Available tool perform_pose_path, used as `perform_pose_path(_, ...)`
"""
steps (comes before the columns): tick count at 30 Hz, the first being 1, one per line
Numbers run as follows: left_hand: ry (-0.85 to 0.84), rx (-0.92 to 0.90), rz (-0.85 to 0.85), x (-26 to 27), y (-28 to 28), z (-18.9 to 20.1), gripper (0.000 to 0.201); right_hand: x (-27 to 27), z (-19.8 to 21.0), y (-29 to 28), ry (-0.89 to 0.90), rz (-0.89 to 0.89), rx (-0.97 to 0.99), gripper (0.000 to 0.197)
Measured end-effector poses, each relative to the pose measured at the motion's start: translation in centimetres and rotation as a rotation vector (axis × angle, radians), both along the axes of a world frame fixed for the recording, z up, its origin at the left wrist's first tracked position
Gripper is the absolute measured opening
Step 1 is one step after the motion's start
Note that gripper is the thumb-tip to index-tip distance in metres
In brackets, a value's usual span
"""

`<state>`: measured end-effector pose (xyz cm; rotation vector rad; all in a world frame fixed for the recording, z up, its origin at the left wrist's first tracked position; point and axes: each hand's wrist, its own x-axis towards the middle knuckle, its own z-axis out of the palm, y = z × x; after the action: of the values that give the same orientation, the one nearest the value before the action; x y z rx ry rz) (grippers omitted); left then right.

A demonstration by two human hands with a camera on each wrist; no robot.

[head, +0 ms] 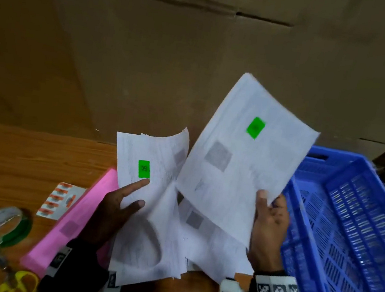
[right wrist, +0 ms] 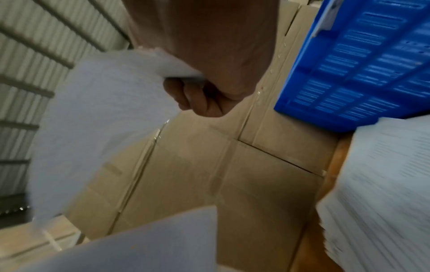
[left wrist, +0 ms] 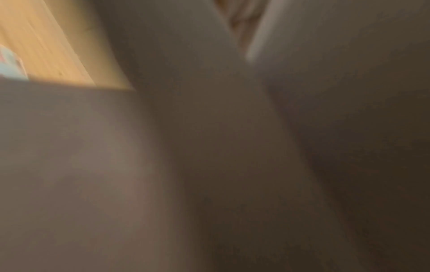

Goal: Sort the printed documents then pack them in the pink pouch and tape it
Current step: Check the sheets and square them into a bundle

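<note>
A cardboard box (head: 150, 53) is filling the upper frame, and a blue crate (head: 348, 229) is sitting at the lower right. At centre, the right hand (head: 267, 230) is pinching a single printed sheet (head: 246, 158) by its lower corner, thumb on top and fingers curled behind. The left hand (head: 113, 211) is gripping a stack of documents (head: 152, 214), thumb and forefinger lying on its face. The pink pouch (head: 71, 225) is lying on the wooden table (head: 24, 159) at lower left, with the tape roll (head: 5, 226) and yellow scissors (head: 19, 282) beside it.
</note>
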<state>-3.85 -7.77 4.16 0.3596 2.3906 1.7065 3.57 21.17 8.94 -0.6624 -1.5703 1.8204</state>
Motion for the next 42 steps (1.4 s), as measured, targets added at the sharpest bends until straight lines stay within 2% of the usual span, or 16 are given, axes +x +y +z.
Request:
perform_pose_path(3,0.081,-0.078,-0.018,-0.2,-0.4,-0.7,0.036,0.4,3.1,0.8,0.079,0.009,-0.014,0.028)
perform_pose_path(6,0.097,-0.082,-0.014,-0.2,-0.1,-1.0,0.028,0.2,3.4,0.4,0.055,0.14,0.004,0.03)
perform_pose_path(9,0.088,-0.099,-0.007,-0.4,0.3,-1.0,0.029,-0.3,0.6,-0.9,-0.031,0.268,0.024,0.023)
perform_pose_path(11,0.032,-0.02,0.01,-0.4,0.7,-0.4,0.019,-0.5,-2.0,-1.8,-0.101,0.321,0.092,0.019)
perform_pose_path(13,-0.035,0.088,0.037,-0.1,1.1,-0.1,0.037,-0.5,-4.2,-2.5,-0.158,0.378,0.172,0.015)
perform_pose_path(17,-0.164,0.284,0.116,0.5,1.0,-0.4,0.056,-0.2,-7.7,-3.2,-0.258,0.444,0.25,0.012)
perform_pose_path(19,-0.084,0.241,0.057,0.3,0.7,-0.8,0.059,0.0,-8.4,-3.5,-0.285,0.485,0.277,0.011)
perform_pose_path(21,-0.026,0.128,0.036,0.0,0.5,-1.1,0.047,0.1,-8.8,-3.3,-0.322,0.505,0.287,0.003)
perform_pose_path(23,0.005,0.12,0.053,-0.3,0.2,-1.6,0.044,0.3,-9.7,-2.0,-0.398,0.402,0.313,0.016)
perform_pose_path(25,0.039,0.135,0.079,-0.3,0.0,-1.9,0.036,0.5,-11.1,0.1,-0.58,0.228,0.34,0.023)
perform_pose_path(28,0.046,0.146,0.1,-0.3,-0.5,-1.9,0.03,1.6,-13.3,2.6,-1.093,0.139,0.562,0.08)
perform_pose_path(30,0.051,0.131,0.106,-0.5,-1.0,-2.0,0.03,2.0,-13.9,3.1,-1.145,0.143,0.638,0.095)
perform_pose_path(34,0.065,0.11,0.119,-0.5,-1.0,-2.1,0.033,1.7,-13.9,3.4,-1.089,0.092,0.501,0.075)
perform_pose_path(37,0.063,0.129,0.116,-0.7,-1.0,-2.6,0.035,1.8,-14.2,3.9,-1.007,0.014,0.427,0.051)
perform_pose_path(40,0.017,0.129,0.137,-0.8,-1.0,-2.3,0.048,2.4,-14.8,4.4,-0.89,-0.034,0.453,0.018)
perform_pose_path(42,0.012,0.125,0.131,-0.8,-1.1,-2.4,0.049,2.8,-14.7,4.8,-0.852,-0.069,0.475,0.015)
